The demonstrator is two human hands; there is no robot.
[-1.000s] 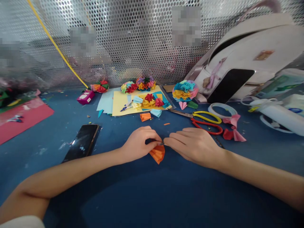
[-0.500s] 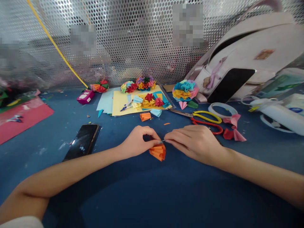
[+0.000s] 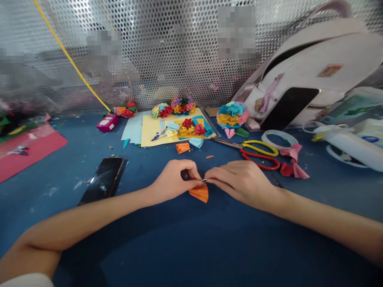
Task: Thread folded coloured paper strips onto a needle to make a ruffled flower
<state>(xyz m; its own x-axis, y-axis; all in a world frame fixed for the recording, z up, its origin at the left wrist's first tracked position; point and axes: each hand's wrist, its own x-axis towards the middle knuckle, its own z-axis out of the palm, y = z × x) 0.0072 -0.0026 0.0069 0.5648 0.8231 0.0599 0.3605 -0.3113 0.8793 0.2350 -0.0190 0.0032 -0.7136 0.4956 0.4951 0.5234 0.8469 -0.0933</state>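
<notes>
Above the blue table (image 3: 191,247), my left hand (image 3: 175,181) pinches the top of a pleated orange paper piece (image 3: 200,193) between thumb and fingertips. The pleats fan out below the fingers. My right hand (image 3: 239,179) is closed on a thin metal tool (image 3: 204,180), with only its slender shiny tip showing. That tip touches the gathered top of the orange paper at my left fingertips. The rest of the tool is hidden by my right fingers. Just beyond lie another folded orange paper piece (image 3: 182,148) and a light blue one (image 3: 196,142).
Yellow paper (image 3: 148,133) bears several crinkled petals. Red-and-yellow scissors (image 3: 259,148), a roll of tape (image 3: 279,137) and a pink bow (image 3: 295,161) lie right. A phone (image 3: 103,179) sits left, another phone (image 3: 290,107) leans on a backpack (image 3: 338,52). Perforated metal (image 3: 167,59) stands behind.
The orange paper's lower edge has turned slightly and looks more flatly fanned. My right hand has shifted a little left, so less of the metal tip shows.
</notes>
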